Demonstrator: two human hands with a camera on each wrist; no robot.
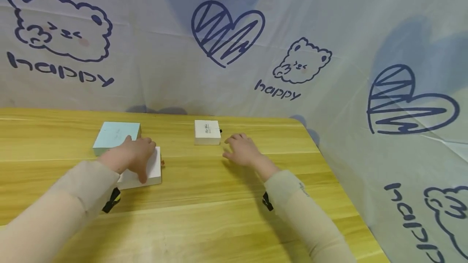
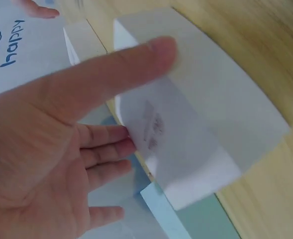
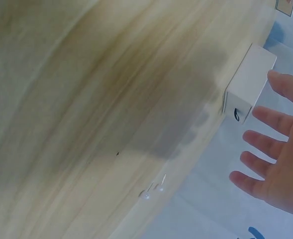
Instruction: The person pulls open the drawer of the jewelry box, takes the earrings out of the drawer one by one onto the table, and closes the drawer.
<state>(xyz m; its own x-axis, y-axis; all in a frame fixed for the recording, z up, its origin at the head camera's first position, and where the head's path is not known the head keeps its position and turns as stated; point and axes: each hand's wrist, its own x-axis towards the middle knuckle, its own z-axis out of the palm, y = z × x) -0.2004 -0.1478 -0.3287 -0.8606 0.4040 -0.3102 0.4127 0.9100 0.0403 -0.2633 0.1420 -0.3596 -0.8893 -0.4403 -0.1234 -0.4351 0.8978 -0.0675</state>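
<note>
My left hand [image 1: 137,155] spans a white box [image 1: 155,169], with the thumb by its near side and the other fingers extended toward the far edge. In the left wrist view, the thumb lies over one face of the white box [image 2: 186,119], but firm contact cannot be told. Printed lettering marks the box's top, and a brown tab sticks out on its right. My right hand [image 1: 243,149] hovers just right of a smaller white box [image 1: 207,131], apart from it, fingers spread and holding nothing. That box has a black loop, clear in the right wrist view.
Just behind the larger white box sits a light blue box [image 1: 117,133]. Two small pins or earrings with pearl-like heads [image 3: 145,194] lie on the wooden table [image 1: 204,214]. A printed white cloth [image 1: 164,72] hangs along the table's back and right edges.
</note>
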